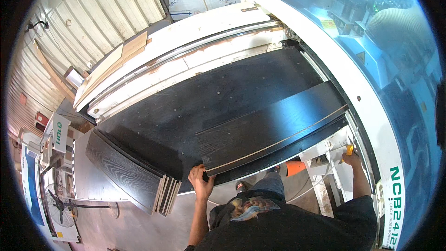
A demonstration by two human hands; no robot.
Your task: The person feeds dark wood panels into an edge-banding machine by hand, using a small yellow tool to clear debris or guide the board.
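Observation:
A long dark wood-grain panel (278, 118) lies on the black machine bed (195, 97), its pale raw edge toward me. My left hand (200, 183) is closed at the panel's near left corner, thumb and fingers bent round it. A dark patch shows between those fingers, too small to make out. Off to the right, beside the machine's side rail, my right hand (351, 159) closes on a small yellow tool (349, 149). Its exact kind cannot be told. Left of my left hand rests a stack of dark panels (125, 172) with pale cut ends.
A white machine housing with a blue see-through cover (367, 42) rises at the right. Along the far side runs a white beam (195, 56) with rails. A standing fan (60, 204) is at the lower left. An orange object (295, 168) sits below the bed's near edge.

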